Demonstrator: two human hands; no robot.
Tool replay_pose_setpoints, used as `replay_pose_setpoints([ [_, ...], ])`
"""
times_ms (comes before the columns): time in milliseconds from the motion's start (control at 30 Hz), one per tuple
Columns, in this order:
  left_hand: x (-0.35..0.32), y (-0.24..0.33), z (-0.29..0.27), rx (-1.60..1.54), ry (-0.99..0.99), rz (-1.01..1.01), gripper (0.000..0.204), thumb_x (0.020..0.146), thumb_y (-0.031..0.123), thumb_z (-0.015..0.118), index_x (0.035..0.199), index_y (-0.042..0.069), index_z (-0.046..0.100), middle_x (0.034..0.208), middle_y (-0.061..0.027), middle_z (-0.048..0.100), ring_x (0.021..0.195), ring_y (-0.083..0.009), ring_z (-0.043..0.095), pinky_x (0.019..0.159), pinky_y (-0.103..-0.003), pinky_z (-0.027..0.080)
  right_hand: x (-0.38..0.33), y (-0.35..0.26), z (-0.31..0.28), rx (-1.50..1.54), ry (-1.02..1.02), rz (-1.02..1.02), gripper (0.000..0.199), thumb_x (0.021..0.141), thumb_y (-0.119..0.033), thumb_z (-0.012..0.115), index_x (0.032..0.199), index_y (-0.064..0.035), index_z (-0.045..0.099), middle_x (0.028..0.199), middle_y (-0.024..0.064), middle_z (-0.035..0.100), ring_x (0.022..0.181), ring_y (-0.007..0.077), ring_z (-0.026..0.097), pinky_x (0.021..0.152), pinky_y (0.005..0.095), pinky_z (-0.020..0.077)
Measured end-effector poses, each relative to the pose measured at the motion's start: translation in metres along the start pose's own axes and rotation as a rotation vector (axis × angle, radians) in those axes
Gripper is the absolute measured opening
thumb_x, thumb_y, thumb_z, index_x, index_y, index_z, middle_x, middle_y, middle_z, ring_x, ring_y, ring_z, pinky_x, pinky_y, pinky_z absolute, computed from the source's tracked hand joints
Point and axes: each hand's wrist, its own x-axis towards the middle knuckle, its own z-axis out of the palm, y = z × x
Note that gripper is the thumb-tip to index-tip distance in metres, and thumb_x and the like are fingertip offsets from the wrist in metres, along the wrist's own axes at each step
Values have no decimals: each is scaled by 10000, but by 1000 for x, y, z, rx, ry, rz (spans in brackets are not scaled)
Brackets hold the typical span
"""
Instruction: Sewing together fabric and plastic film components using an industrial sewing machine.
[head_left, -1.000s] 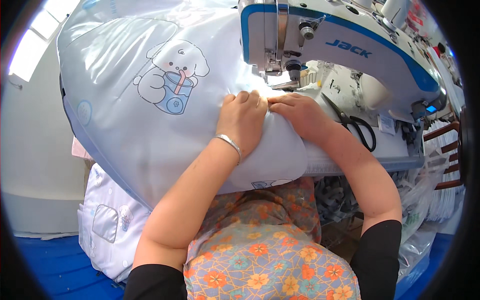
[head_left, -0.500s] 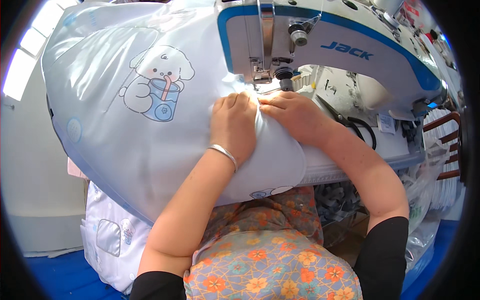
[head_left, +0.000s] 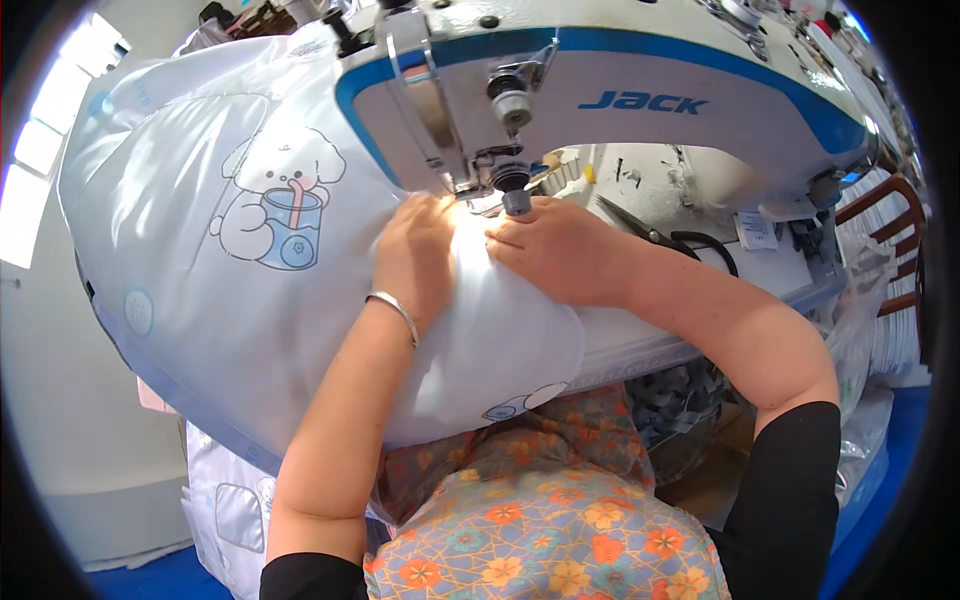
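Observation:
A large shiny white fabric piece (head_left: 330, 340), printed with a cartoon dog hugging a blue cup, spreads under the head of a white and blue sewing machine (head_left: 620, 90). My left hand (head_left: 415, 255) rests on it left of the presser foot (head_left: 468, 190), fingers curled into the cloth and slightly blurred. Just right of the needle area, my right hand (head_left: 555, 250) pinches the fabric, its fingers bent together. A bright strip of cloth shows between the two hands. The exact stitching point is hidden by glare and fingers.
Black-handled scissors (head_left: 670, 240) lie on the machine bed beyond my right wrist. A small white label (head_left: 756, 230) sits beside them. Another printed white piece (head_left: 235, 510) hangs at lower left. A brown wooden chair (head_left: 890, 220) stands at right by clear plastic bags (head_left: 855, 290).
The view has shifted, so the machine appears farther left. My left hand has moved forward beside the presser foot, and the gap between my hands has widened. The fabric has shifted slightly with them.

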Motion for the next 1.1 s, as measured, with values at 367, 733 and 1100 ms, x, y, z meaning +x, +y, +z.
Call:
replay_pose_setpoints([
  [367,-53,54,-35,-231,-47,37,529,779,50,683,1282,-48,550,1265,-223,569,1134,-408,569,1046,-491,446,-3,7,8,-26,16,32,302,843,-81,570,1119,-4,665,1127,68,655,989,216,632,873,337,496],
  [733,-169,84,-78,102,-89,20,310,833,28,556,1118,23,679,1239,-122,655,1205,-287,591,1052,-461,419,2,5,14,-53,32,62,308,873,-83,546,1156,-28,654,1174,66,647,1100,216,616,986,337,488],
  [1100,-147,6,-116,-498,-128,-425,505,635,-152,460,1054,-8,702,1134,-150,696,1085,-321,644,972,-371,486,-9,-32,30,102,204,270,315,869,-67,571,1172,-58,660,1244,112,657,1171,278,611,995,384,502],
])
